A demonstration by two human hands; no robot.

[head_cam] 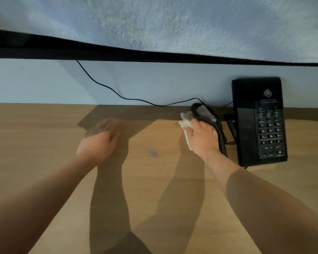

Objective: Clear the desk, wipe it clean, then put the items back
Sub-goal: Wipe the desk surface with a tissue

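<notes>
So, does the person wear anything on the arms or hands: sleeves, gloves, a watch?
Nothing shows. The left forearm and right forearm are bare, with no sleeves in view. The left hand and right hand have no gloves, and neither wrist has a watch or bracelet. The left hand is blurred.

Office: desk phone, wooden desk

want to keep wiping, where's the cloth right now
Head view, right side: the pale crumpled cloth sits under the right hand, left of the black push-button desk telephone.
</notes>
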